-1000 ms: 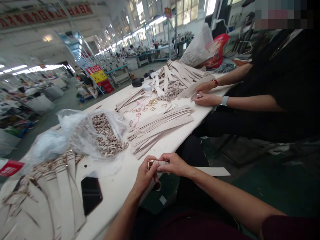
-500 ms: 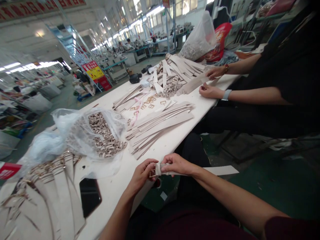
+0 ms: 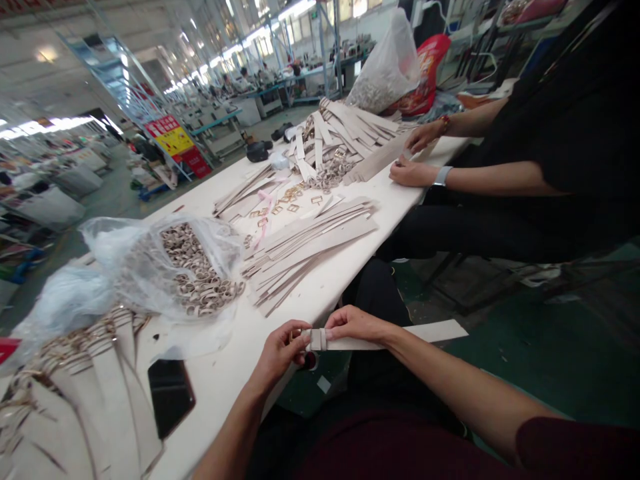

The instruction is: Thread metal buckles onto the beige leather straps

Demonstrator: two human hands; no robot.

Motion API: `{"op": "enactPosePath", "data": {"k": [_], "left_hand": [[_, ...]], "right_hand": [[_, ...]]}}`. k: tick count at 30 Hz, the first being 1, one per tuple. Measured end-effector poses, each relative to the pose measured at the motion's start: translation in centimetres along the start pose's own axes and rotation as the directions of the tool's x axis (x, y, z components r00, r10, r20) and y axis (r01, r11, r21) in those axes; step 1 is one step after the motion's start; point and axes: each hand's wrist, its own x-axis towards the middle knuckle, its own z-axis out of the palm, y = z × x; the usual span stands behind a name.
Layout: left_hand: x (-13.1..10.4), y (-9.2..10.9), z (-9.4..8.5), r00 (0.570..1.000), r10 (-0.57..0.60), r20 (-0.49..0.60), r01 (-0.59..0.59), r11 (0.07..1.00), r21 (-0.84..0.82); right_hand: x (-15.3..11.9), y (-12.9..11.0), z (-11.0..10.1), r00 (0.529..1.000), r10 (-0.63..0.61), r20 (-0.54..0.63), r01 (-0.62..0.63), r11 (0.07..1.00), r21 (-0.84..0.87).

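A pale beige belt (image 3: 437,331) stretches between my hands at the table's near edge, its free end reaching out to the right past my right forearm. My left hand (image 3: 281,348) pinches the buckle end, and its fingers hide most of the buckle. Close beside it, my right hand (image 3: 356,325) grips the strap between thumb and fingers. A small belt loop (image 3: 320,339) sits around the strap between the two hands. Just beyond lies a stack of beige straps (image 3: 310,250). Many loose belt loops (image 3: 200,270) fill a clear plastic bag (image 3: 133,267) to the left.
Buckled belts (image 3: 107,387) lie piled at left beside a black phone (image 3: 171,397). Gold buckles (image 3: 293,208) are scattered mid-table (image 3: 225,380). Across on the right, a co-worker's hands (image 3: 413,172) work near more straps (image 3: 345,133). Bags (image 3: 387,67) stand at the far end.
The buckle frame, visible before, is now mostly covered by my left fingers, and the strap lies flatter. My right hand still grips it. The whole view has shifted slightly.
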Motion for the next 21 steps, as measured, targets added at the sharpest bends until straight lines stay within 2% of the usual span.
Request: {"op": "enactPosePath", "data": {"k": [4,8,11,14,16,21], "left_hand": [[-0.5,-0.1,0.3,0.997,0.007,-0.072,0.006,0.984,0.177],[-1.1,0.0,0.9,0.981,0.096,-0.167,-0.022,0.916,0.401],[-1.1,0.0,1.1,0.98,0.081,-0.184,0.005,0.905,0.425],[-0.9,0.0,1.2,0.986,0.01,-0.167,0.059,0.913,0.405],[-0.8,0.2,1.1,0.991,0.012,-0.136,0.05,0.893,0.448],[-0.9,0.2,1.0,0.999,0.042,0.02,-0.046,0.829,0.558]], "right_hand": [[0.6,1.9,0.9,1.0,-0.024,-0.013,0.025,0.998,0.058],[0.8,3.1,1.2,0.998,-0.051,-0.036,0.053,0.997,0.053],[0.7,3.1,1.2,0.997,-0.076,-0.03,0.076,0.997,-0.011],[0.6,3.3,1.5,0.994,-0.098,-0.05,0.093,0.991,-0.091],[0.6,3.9,1.9,0.989,-0.117,-0.09,0.106,0.987,-0.119],[0.5,5.9,2.5,0.986,-0.071,-0.151,0.073,0.997,0.007]]}}
